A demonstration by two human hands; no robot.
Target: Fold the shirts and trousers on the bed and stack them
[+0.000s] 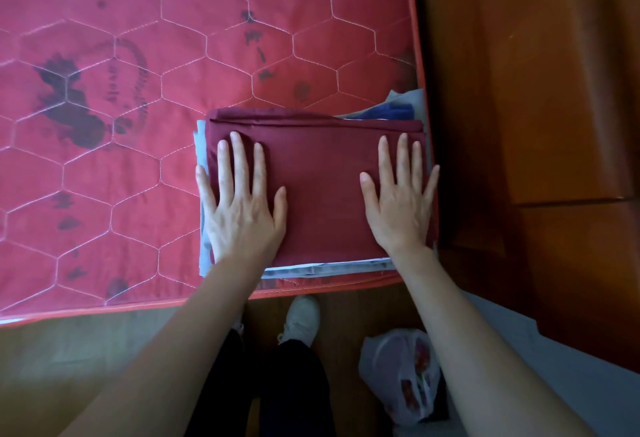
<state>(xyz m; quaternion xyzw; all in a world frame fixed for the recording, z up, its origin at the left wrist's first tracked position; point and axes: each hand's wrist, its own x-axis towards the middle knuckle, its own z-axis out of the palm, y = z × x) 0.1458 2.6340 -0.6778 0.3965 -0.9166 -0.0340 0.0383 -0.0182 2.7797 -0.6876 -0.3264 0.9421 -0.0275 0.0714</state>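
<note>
A folded maroon garment (322, 190) lies on top of a stack of folded clothes at the near right corner of the bed. Light blue and grey folded pieces (318, 269) stick out under it along the front and left edges, and a dark blue piece (394, 112) shows at the back right. My left hand (242, 201) presses flat on the left part of the maroon garment, fingers straight and spread. My right hand (401, 197) lies flat on its right part in the same way.
The red quilted mattress (138, 125) with dark stains stretches to the left and back. A brown wooden headboard or cabinet (540, 90) stands right of the bed. On the floor below are a white plastic bag (398, 374) and my shoe (301, 319).
</note>
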